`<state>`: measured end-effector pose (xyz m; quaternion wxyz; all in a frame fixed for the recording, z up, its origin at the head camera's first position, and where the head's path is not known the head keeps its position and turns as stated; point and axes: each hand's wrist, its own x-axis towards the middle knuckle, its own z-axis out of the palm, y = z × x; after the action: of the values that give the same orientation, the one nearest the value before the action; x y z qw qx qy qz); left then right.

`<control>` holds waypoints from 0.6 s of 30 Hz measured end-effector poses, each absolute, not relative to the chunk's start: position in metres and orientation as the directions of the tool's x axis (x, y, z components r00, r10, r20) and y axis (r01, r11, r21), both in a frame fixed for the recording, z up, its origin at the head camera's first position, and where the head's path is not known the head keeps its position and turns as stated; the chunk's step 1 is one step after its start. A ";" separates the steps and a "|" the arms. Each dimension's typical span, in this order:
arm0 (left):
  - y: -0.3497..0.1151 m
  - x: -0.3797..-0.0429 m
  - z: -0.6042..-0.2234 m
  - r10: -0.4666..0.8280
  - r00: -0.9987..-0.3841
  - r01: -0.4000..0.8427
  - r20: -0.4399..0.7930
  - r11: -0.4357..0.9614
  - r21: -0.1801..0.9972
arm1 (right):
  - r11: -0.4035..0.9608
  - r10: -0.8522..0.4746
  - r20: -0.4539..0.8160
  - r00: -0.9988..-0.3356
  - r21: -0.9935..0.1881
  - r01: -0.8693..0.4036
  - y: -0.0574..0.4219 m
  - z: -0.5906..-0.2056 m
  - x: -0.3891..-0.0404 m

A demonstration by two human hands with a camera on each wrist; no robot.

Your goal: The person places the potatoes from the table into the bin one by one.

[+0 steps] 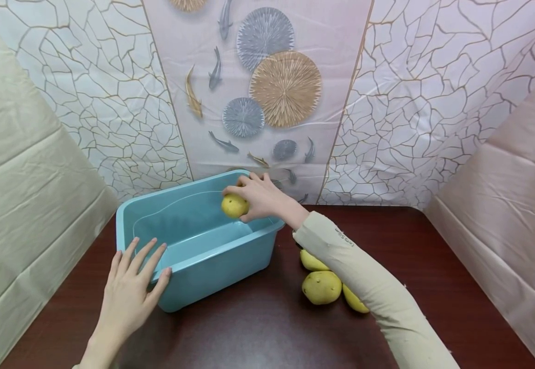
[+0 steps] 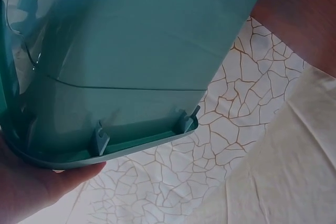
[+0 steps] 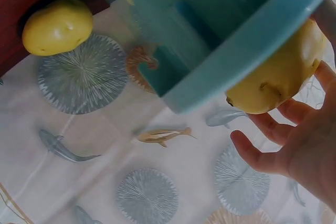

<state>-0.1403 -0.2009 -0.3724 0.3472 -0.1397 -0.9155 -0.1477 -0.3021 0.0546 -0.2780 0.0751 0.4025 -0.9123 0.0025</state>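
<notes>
My right hand (image 1: 266, 197) holds a rounded yellow fruit (image 1: 234, 205) over the far right part of a light blue plastic tub (image 1: 221, 266). In the right wrist view the fingers curl round this fruit (image 3: 275, 80), partly hidden behind the tub's rim (image 3: 252, 45). At the tub's near left corner, my left hand (image 1: 128, 294) rests on the rim, fingers spread and fairly straight. Its thumb (image 2: 79, 178) lies along the rim in the left wrist view. The visible part of the tub floor is bare.
Several more yellow fruits (image 1: 321, 287) lie together on the dark red-brown table (image 1: 267, 338), right of the tub and partly under my right sleeve (image 1: 364, 277). A patterned cloth (image 1: 392, 113) hangs behind the table, with pale cloth walls at both sides.
</notes>
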 end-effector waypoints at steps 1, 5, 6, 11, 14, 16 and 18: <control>-0.201 -0.140 -0.372 0.154 -0.725 0.353 0.672 0.920 0.170 | 0.679 -0.731 0.135 -0.669 0.054 -0.732 0.055 -0.279 -0.303; -0.199 -0.140 -0.371 0.151 -0.741 0.333 0.654 0.929 0.163 | 0.691 -0.721 0.111 -0.684 0.047 -0.721 0.056 -0.282 -0.306; -0.199 -0.140 -0.371 0.150 -0.744 0.329 0.652 0.930 0.161 | 0.693 -0.719 0.105 -0.687 0.046 -0.719 0.056 -0.283 -0.307; -0.199 -0.140 -0.372 0.148 -0.749 0.321 0.646 0.934 0.158 | 0.697 -0.717 0.072 -0.694 0.049 -0.715 0.055 -0.286 -0.311; -0.199 -0.140 -0.373 0.147 -0.752 0.317 0.643 0.935 0.157 | 0.694 -0.720 0.053 -0.692 0.054 -0.718 0.054 -0.288 -0.312; -0.199 -0.140 -0.373 0.146 -0.754 0.313 0.640 0.937 0.156 | 0.691 -0.723 0.043 -0.690 0.064 -0.720 0.053 -0.288 -0.313; -0.199 -0.140 -0.373 0.145 -0.757 0.310 0.637 0.938 0.154 | 0.692 -0.722 0.032 -0.692 0.075 -0.718 0.052 -0.289 -0.315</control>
<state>-0.1398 -0.1987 -0.3734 0.3265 -0.1225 -0.9287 -0.1259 -0.3148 0.0524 -0.2887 0.0296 0.3915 -0.9193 -0.0283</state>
